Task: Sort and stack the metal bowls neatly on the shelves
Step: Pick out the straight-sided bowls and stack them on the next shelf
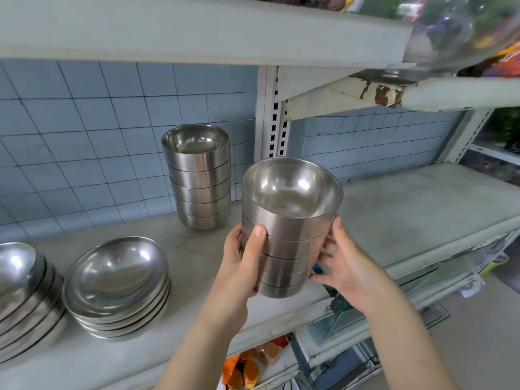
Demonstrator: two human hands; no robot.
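Squarely before the middle shelf [408,215], both hands carry a stack of deep steel bowls [289,243].

Seen from the head camera, the left hand [239,266] curls round the stack's left side with its thumb on the front, and the right hand [346,266] clasps the right side. The stack is tilted and held off the shelf, above its front edge. A matching deep-bowl stack [198,181] stands behind by the blue tiled wall [84,130]; two stacks of shallow bowls [118,285] sit left.

Steel bowl stack [289,240], perhaps five, tilted
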